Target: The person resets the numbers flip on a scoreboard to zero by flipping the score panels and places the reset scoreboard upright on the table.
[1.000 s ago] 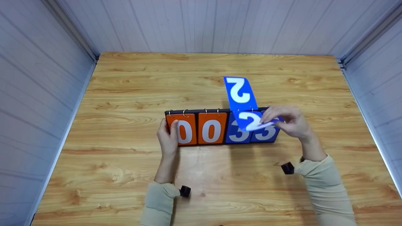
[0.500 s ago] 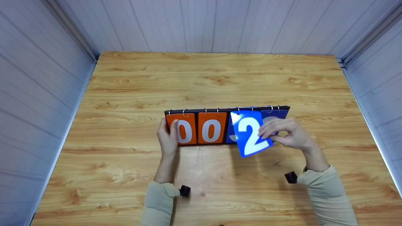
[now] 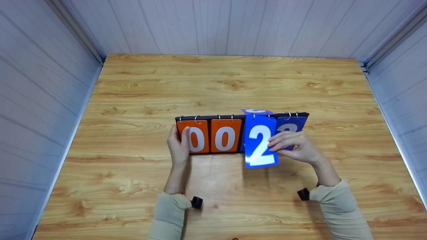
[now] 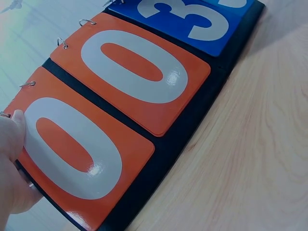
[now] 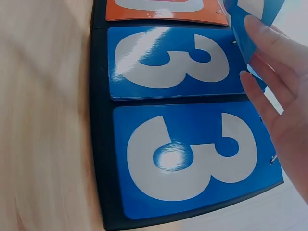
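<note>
**Flip scoreboard held at both ends**

Pale panelled walls (image 3: 233,26) close in three sides of a wooden table (image 3: 220,83). On it, slightly nearer the person than the middle, lies a black flip scoreboard (image 3: 242,133) with ring-bound number cards. Its two orange cards (image 3: 210,138) each show a white 0, and the right wrist view shows two blue cards (image 5: 185,108) lying flat, each reading 3. A further blue card marked 2 (image 3: 260,141) hangs from the rings in front of the left blue 3, lifted clear of the board with its lower edge over the table. The right hand (image 3: 295,146) pinches this card's right edge between thumb and fingers. The left hand (image 3: 178,148) grips the scoreboard's left end, thumb curled onto the first orange 0. Beige sleeves (image 3: 337,206) cover both forearms.
</note>
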